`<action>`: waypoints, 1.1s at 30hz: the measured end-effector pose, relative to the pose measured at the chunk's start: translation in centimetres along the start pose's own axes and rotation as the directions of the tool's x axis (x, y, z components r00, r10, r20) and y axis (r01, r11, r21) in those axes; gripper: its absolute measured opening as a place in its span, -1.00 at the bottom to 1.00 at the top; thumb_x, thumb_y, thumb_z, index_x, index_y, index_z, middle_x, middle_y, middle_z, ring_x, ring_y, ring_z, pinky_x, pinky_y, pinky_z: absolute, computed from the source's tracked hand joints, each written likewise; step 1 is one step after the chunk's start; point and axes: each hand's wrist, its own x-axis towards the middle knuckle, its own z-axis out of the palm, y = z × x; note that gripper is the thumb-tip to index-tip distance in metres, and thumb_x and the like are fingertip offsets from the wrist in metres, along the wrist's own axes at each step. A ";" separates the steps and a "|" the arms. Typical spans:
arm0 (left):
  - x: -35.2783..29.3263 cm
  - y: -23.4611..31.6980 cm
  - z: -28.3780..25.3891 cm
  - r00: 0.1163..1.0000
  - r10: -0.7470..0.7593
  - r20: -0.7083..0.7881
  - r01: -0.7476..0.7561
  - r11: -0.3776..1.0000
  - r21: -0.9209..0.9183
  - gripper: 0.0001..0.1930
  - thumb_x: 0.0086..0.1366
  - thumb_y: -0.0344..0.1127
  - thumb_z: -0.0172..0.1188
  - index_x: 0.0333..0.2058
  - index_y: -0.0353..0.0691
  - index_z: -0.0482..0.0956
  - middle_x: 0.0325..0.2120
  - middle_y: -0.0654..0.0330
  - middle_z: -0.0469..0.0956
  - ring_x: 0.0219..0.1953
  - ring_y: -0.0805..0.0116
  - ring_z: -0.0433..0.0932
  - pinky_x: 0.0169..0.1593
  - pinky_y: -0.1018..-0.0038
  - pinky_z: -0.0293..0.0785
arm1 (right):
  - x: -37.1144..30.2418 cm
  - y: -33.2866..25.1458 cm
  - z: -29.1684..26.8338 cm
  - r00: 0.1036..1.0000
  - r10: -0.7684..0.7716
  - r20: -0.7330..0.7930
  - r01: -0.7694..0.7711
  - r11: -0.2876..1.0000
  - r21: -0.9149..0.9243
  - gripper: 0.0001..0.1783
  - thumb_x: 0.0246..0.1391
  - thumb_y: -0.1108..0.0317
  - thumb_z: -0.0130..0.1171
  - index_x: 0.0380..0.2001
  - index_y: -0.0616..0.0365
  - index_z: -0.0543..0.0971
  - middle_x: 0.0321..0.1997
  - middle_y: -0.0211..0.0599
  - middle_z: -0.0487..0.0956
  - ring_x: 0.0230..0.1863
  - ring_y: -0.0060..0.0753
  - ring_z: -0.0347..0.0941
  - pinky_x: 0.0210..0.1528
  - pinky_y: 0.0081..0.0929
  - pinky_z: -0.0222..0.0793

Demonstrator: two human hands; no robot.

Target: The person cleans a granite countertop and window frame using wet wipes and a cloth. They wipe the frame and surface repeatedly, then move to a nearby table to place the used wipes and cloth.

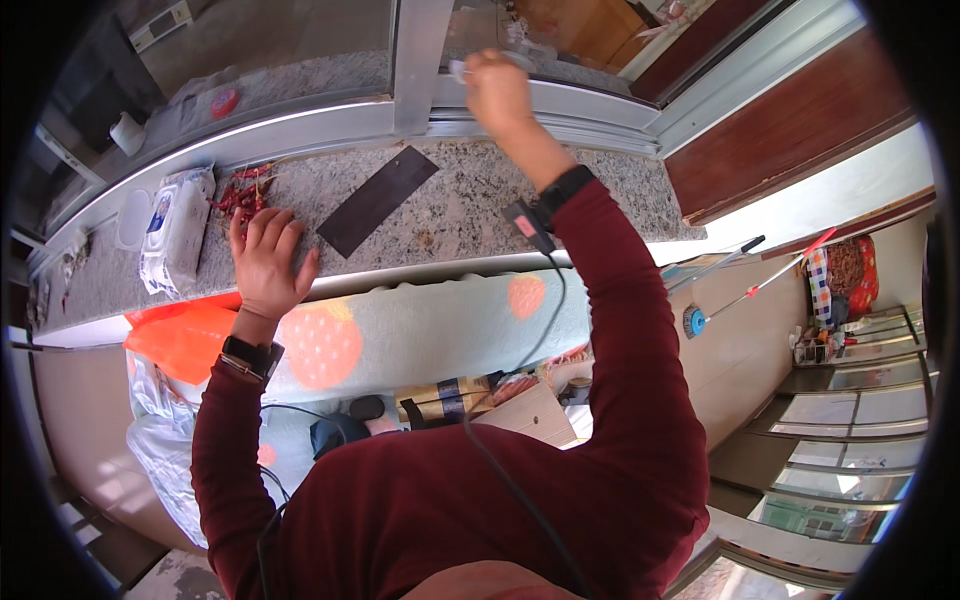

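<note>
Our right hand (500,95) pinches a white wipe (457,71), as it seems, at the window (600,108). We judge it light, soft and limp, better held bunched under the fingers. Our left hand (268,258) is loosely spread over the sill (480,205), near red chilies (245,188); between the hands lies a dark strip (378,200).

Likely home: metal-framed window (415,70), granite sill (470,200) with dried red chillies (240,190), strawberry-print cover (430,322), mop (752,292).
</note>
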 end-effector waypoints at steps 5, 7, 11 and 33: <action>-0.1 -0.1 -0.1 1.000 -0.013 -0.002 0.013 1.000 -0.001 -0.68 0.10 -0.13 0.15 -0.22 -0.18 0.52 -0.09 0.13 0.51 0.08 0.12 0.37 0.31 -0.03 -0.06 | 1.5 -3.2 0.7 0.992 0.100 -0.079 -0.068 0.941 0.332 -0.92 -0.13 0.43 0.18 -0.47 0.13 0.58 -0.41 -0.16 0.51 -0.37 0.05 0.46 -0.32 -0.17 0.40; -0.1 -0.1 -0.1 1.000 -0.011 -0.010 0.011 1.000 -0.004 -0.67 0.09 -0.12 0.15 -0.22 -0.18 0.53 -0.09 0.13 0.51 0.08 0.11 0.37 0.31 -0.04 -0.05 | 0.9 -2.4 0.1 0.999 0.054 -0.007 -0.049 0.946 0.321 -0.92 -0.10 0.41 0.19 -0.45 0.12 0.59 -0.38 -0.19 0.52 -0.38 0.03 0.46 -0.32 -0.17 0.40; -0.1 -0.2 -0.1 1.000 -0.011 -0.015 0.011 1.000 -0.010 -0.66 0.08 -0.10 0.16 -0.24 -0.19 0.54 -0.11 0.13 0.51 0.07 0.12 0.37 0.31 -0.05 -0.05 | -0.3 1.2 -1.5 0.994 -0.109 -0.014 0.109 0.964 0.242 -0.89 -0.09 0.48 0.21 -0.40 0.11 0.61 -0.37 -0.22 0.54 -0.39 -0.06 0.49 -0.32 -0.27 0.42; -0.3 -0.1 0.1 1.000 0.001 -0.023 -0.001 1.000 -0.003 -0.66 0.10 -0.09 0.15 -0.23 -0.20 0.55 -0.11 0.12 0.51 0.08 0.14 0.37 0.33 -0.03 -0.08 | -5.8 8.0 -9.8 0.784 0.555 0.279 -0.471 0.239 0.849 -0.85 0.08 0.54 0.14 -0.26 0.14 0.60 -0.27 -0.42 0.58 -0.31 -0.55 0.50 -0.31 -0.57 0.46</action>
